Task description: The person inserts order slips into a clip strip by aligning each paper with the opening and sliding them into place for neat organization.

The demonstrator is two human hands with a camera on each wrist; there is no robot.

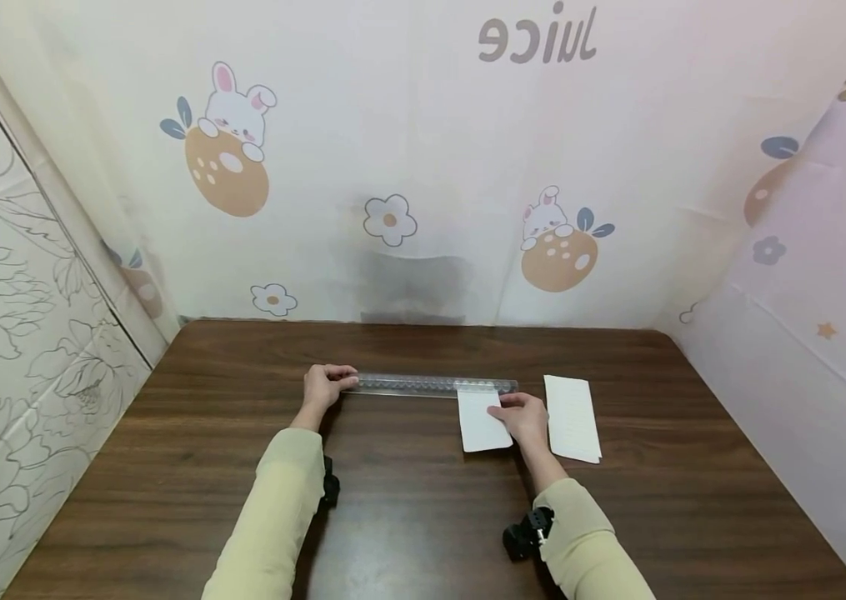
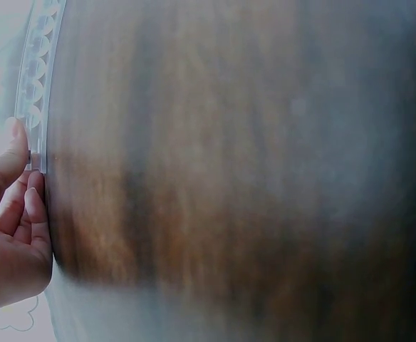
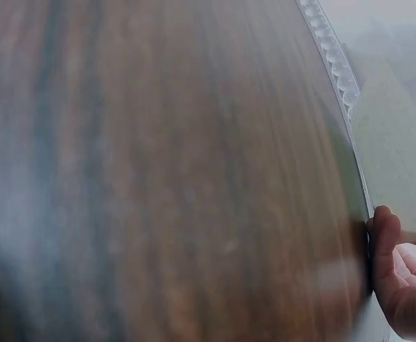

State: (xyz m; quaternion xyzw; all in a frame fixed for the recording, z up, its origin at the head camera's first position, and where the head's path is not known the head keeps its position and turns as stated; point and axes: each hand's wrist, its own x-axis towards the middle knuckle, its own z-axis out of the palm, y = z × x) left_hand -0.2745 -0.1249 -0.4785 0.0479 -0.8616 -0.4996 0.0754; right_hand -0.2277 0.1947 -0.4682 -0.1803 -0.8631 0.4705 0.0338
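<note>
Steadying of the ruler [image 1: 407, 384] is judged to be the step in hand. Head view: the clear plastic ruler lies just below centre, at 6 o'clock. Its left end is pinched between thumb and fingers of the left hand [image 1: 323, 387], toward 8 o'clock. At 5 o'clock, the right edge of a white card [image 1: 481, 425] is pinched by the right hand [image 1: 526, 418]; the card's top edge meets the ruler. More white cards [image 1: 573, 417] lie at 4 o'clock.

Left wrist view: the ruler end is seen at 10 o'clock, thumb overlying it. The ruler should be held without twisting.

Right wrist view: the card is seen at 3 o'clock, fingers partly cut off at 4. Light, flat pressure is advised; creasing is possible.
</note>
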